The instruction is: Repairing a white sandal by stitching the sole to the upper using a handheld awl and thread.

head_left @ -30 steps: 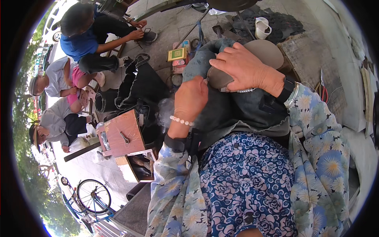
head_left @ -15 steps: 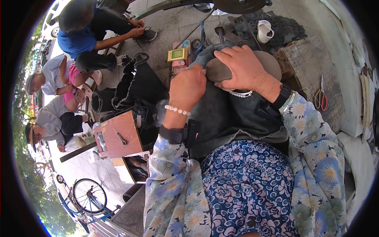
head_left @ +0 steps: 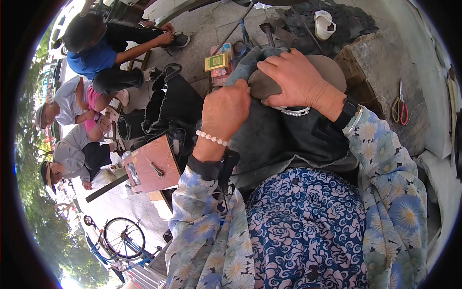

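A sandal point(head_left: 333, 73) lies sole up over my lap, its grey-brown sole facing me and a pearl-studded strap point(head_left: 296, 112) showing below. Across the middle of the sole, my right hand point(head_left: 299, 79) grips it with thumb and fingers. My left hand point(head_left: 224, 110) is closed in a fist beside the heel end; what its fingers hold, if anything, is hidden. Just beyond that fist is a bunched grey-blue cloth-like piece point(head_left: 246, 65). Beneath both hands a dark, ragged-edged apron point(head_left: 269, 139) covers my lap.
Red-handled scissors point(head_left: 400, 108) rest on a wooden block point(head_left: 375, 62) at right. A white shoe point(head_left: 324, 26) sits on dark scraps ahead. At left are a reddish wooden box lid point(head_left: 153, 164), a black bag point(head_left: 178, 101) and several seated people, one in a blue shirt point(head_left: 91, 60).
The whole view has shifted slightly, with the box and bicycle appearing farther right. Both hands keep nearly the same place at the sandal, the right still gripping it.
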Demonstrator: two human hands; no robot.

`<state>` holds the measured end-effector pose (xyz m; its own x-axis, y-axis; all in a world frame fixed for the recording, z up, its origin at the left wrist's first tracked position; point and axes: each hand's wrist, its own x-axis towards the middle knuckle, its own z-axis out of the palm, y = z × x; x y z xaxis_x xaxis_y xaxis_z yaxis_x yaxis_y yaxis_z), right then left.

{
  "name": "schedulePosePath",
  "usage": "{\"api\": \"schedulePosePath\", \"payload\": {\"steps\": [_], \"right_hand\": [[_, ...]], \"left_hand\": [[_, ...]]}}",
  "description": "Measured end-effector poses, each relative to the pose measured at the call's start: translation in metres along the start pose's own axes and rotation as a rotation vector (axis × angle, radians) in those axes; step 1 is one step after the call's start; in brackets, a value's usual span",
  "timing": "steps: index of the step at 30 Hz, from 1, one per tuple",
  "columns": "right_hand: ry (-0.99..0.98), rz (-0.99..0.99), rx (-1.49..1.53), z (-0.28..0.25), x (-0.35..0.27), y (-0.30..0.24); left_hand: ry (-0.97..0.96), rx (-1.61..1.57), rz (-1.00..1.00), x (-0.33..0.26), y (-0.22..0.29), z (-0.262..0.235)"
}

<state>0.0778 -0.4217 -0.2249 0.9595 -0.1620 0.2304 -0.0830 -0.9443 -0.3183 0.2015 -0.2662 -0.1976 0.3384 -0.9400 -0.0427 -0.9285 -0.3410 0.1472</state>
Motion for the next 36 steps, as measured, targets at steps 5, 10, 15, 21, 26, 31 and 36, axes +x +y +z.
{"api": "schedulePosePath", "payload": {"steps": [5, 10, 15, 21, 26, 31, 36], "right_hand": [[-0.032, 0.014, -0.035, -0.003, 0.0, -0.003], [-0.036, 0.04, -0.052, -0.006, 0.001, -0.005], [-0.021, 0.072, -0.119, -0.007, 0.002, -0.018], [-0.178, 0.164, -0.156, -0.014, 0.0, -0.016], [-0.039, 0.112, -0.115, -0.006, -0.001, -0.015], [-0.061, 0.133, -0.139, 0.0, 0.002, -0.021], [-0.103, 0.14, -0.16, -0.001, 0.007, -0.023]], "left_hand": [[0.049, 0.001, -0.034, -0.006, 0.006, 0.005], [-0.024, -0.076, -0.158, -0.01, 0.012, 0.006], [-0.031, -0.17, -0.153, 0.001, 0.004, 0.013], [-0.031, -0.142, -0.261, 0.003, 0.025, 0.012], [-0.006, -0.225, -0.321, -0.002, 0.027, 0.017], [0.086, -0.323, -0.33, -0.008, 0.024, 0.031], [0.142, -0.38, -0.377, -0.018, 0.041, 0.034]]}}
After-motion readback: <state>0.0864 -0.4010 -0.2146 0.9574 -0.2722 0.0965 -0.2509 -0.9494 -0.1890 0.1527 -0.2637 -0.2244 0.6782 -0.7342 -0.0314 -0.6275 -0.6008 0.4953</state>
